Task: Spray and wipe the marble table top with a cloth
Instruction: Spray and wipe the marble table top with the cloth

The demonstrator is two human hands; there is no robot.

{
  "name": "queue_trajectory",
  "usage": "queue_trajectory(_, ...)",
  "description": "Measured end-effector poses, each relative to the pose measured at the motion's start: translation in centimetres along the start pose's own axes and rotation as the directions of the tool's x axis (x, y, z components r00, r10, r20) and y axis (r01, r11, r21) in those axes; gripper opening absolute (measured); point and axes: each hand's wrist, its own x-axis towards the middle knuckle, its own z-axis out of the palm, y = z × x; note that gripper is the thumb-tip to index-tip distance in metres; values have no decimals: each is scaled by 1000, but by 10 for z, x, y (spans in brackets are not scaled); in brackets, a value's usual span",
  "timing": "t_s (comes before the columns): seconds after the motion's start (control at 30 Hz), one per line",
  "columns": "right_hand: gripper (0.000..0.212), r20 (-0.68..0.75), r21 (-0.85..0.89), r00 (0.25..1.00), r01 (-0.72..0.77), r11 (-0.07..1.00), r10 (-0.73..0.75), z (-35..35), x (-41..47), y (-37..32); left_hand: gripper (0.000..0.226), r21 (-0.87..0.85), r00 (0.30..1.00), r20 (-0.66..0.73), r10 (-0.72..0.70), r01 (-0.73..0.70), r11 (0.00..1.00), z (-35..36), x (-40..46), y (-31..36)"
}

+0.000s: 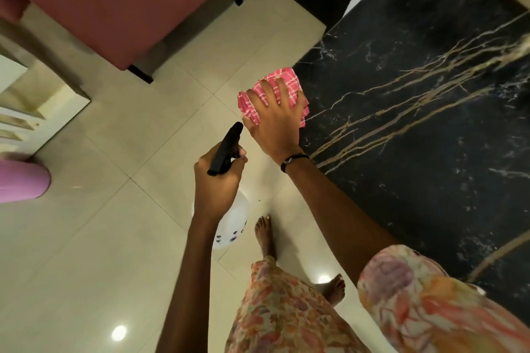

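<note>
Marble table top [415, 112]: right hand [275, 123] presses cloth [282, 80].

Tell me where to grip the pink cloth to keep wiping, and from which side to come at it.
From above, palm flat on the middle of the pink checked cloth. It lies bunched at the edge of the marble table top, partly overhanging, so spread fingers pin the folds, as the right hand does. Come from the floor side.

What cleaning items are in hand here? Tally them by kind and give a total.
Cloth: 1, the pink checked cloth under the right hand, at the edge of the black marble table.
Spray bottle: 1, the spray bottle with a black head, gripped by the left hand.
Total: 2
</note>
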Motion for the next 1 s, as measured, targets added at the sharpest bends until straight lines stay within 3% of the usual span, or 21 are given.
queue_trajectory(0.13, 40, 88, -12, 996, -33, 999, 34, 2, 28, -14, 10, 2, 1000, -4, -27, 27, 1000, -7, 4, -1)
queue_trajectory(0.2, 39, 47, 32, 996, -82, 996, 81, 4, 29, -15, 11, 6, 1000, -4, -29, 29, 1000, -12, 5, 1)
queue_trajectory(0.3, 44, -39, 127, 965, -253, 959, 260, 3, 18, -12, 12, -1, 1000, -12, -21, 21, 1000, -21, 9, 5)
queue_trajectory(0.37, 50, -19, 112, 944, -325, 939, 329, 1, 14, -11, 11, 1, 1000, -14, -4, 4, 1000, -25, 11, 8)
queue_trajectory(0.47, 55, 17, 84, 966, -259, 962, 259, -4, 2, -8, 10, -12, 1000, -21, 4, -4, 1000, -29, 15, 14)
queue_trajectory(0.57, 58, 34, -1, 998, -61, 998, 61, -9, -35, 7, 12, -21, 999, -35, -10, 10, 1000, -30, 19, 19)
queue_trajectory(0.7, 52, 37, 65, 987, 153, 986, -155, -13, -51, 28, 14, -27, 999, -33, -15, 14, 1000, -26, 26, 27)
queue_trajectory(1.0, 51, 86, 159, 984, 144, 977, -159, -3, 43, 62, 9, -7, 998, -62, 11, -12, 1000, 9, 67, 71)
